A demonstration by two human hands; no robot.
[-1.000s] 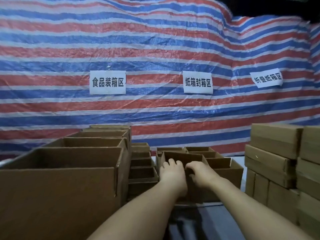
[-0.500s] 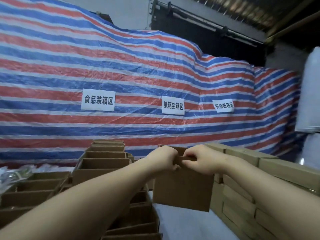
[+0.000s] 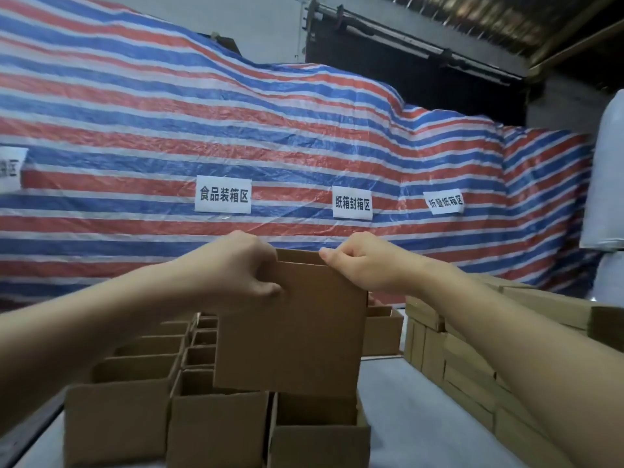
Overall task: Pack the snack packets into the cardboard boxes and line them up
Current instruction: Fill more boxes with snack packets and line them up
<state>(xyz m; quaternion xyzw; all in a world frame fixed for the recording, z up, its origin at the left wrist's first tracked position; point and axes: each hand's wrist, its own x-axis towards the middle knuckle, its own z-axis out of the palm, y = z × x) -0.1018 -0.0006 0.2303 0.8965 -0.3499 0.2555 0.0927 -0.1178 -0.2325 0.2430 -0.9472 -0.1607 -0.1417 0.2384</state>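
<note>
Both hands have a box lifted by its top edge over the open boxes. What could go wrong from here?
1. The left hand and right hand only pinch the held box at its rim, so the grip may slip or bend the flap.
2. Its bottom hangs just above the open boxes; lowering it could catch their edges and knock the row askew.
</note>
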